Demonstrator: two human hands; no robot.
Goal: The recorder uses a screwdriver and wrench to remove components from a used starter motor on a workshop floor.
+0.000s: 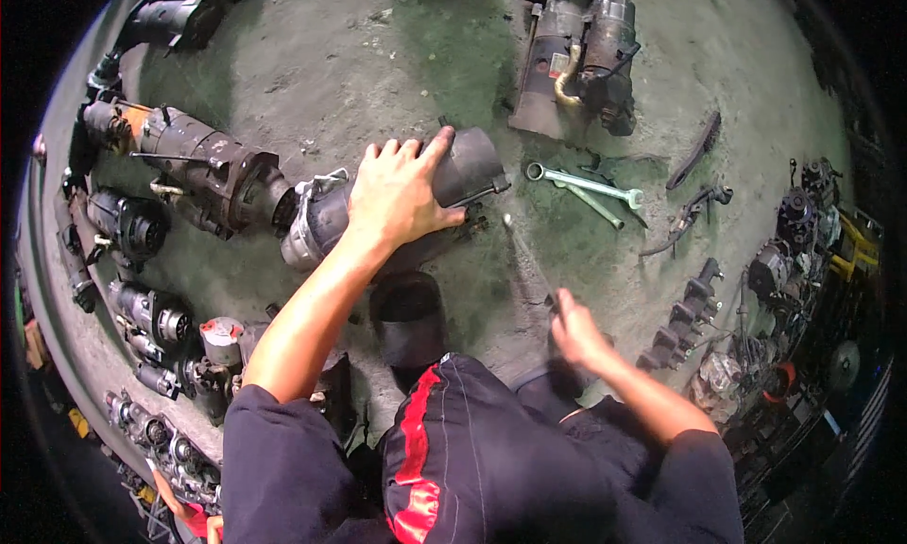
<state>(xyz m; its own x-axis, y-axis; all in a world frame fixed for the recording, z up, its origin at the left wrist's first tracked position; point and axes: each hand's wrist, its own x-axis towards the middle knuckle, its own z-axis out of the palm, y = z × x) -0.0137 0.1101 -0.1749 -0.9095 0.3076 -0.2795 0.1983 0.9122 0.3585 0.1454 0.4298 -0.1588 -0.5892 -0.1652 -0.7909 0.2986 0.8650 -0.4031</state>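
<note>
A dark cylindrical starter motor (326, 213) lies tilted on the concrete floor in front of me. My left hand (397, 189) is spread over its body and grips it from above, thumb toward the near side. My right hand (578, 331) is closed round a tool with a thin shaft (531, 260), blurred by motion; its pale tip points toward the motor's right end without touching it. What kind of tool it is, I cannot make out. A dark cylindrical housing (406, 308) stands just below the motor, partly in shadow.
Two wrenches (586, 185) lie crossed to the right. Beyond them sits a larger starter motor (567, 62). More motors (203, 156) line the left. A dark curved strip (694, 152) and engine parts (803, 213) lie at right. Another person's arm (170, 492) shows at lower left.
</note>
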